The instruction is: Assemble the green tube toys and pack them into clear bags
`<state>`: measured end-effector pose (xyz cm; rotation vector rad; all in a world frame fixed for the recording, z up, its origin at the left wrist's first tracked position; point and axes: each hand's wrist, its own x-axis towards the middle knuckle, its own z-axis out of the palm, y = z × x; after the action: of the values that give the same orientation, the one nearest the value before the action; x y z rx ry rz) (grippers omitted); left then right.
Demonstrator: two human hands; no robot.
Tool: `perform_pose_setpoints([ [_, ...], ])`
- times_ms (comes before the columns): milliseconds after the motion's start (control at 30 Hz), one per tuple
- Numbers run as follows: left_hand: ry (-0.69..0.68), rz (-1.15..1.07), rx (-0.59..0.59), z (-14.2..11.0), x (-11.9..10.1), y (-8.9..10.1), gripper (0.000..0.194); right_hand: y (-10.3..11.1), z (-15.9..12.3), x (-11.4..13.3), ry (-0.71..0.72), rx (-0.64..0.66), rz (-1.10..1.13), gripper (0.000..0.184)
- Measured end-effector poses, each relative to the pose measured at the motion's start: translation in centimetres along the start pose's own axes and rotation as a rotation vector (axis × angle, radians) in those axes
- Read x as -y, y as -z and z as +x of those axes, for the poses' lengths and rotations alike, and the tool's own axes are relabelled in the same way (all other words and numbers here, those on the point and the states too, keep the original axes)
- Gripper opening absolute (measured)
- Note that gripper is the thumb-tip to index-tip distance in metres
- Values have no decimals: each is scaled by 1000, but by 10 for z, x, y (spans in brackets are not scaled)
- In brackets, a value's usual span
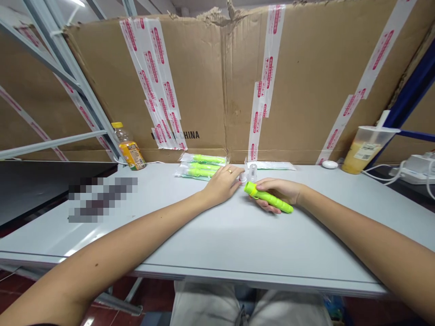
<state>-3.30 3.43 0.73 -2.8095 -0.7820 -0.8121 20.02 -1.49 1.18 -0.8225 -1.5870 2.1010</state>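
Observation:
My right hand (pixel 277 192) is wrapped round a bright green tube (pixel 273 201) with a ridged body and a wider end, held tilted just above the table. That wider end points left, towards my other hand. My left hand (pixel 220 183), a ring on one finger, rests low over the table with thumb and forefinger at a small white piece (pixel 242 178). Its fingertips seem closed on that piece. A small clear plastic part (pixel 252 173) stands just right of it. Behind my left hand lie several clear packets of similar green tubes (pixel 204 166).
A flat clear packet (pixel 272 166) lies along the cardboard wall (pixel 197 90). An orange drink bottle (pixel 132 149) stands at the back left. At the back right are a round white case (pixel 329 164), a cup with a straw (pixel 362 151) and white cables (pixel 384 176).

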Motion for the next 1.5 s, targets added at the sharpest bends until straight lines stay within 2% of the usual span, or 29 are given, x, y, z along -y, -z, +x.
perform_pose_setpoints([
  [133, 108, -119, -32, -6, 1, 5, 17, 1, -3, 3, -46, -28, -42, 26],
  [200, 177, -212, -39, -11, 1, 10, 15, 4, -7, 5, -80, -40, -92, 26],
  [333, 291, -461, -96, -19, -1, 21, 23, 12, -14, 6, -99, -99, -178, 29],
  [433, 349, -628, -122, -20, -4, 26, 27, 15, -15, 5, -76, -95, -176, 31],
  [600, 396, -938, -49, -19, -10, 20, 35, 13, -13, 4, -48, -63, -167, 30],
  [700, 413, -1041, -25, -20, -10, 17, 39, 12, -14, 4, -44, -66, -176, 29],
  [1000, 344, -910, 25, -20, -28, 12, 35, 9, -12, 4, -45, -45, -200, 30],
  [1167, 338, -961, 36, -20, -29, 6, 53, 14, -11, 2, -26, -34, -162, 26],
  [1267, 298, -937, -23, -17, -21, 1, 41, 23, -11, 0, -5, 26, -101, 27],
  [1367, 261, -734, -143, -8, -13, -7, 34, 33, -9, -1, -9, 152, -37, 31],
  [1500, 161, -461, -184, 15, -5, -21, 38, 47, -6, -2, -60, 279, 60, 34],
])
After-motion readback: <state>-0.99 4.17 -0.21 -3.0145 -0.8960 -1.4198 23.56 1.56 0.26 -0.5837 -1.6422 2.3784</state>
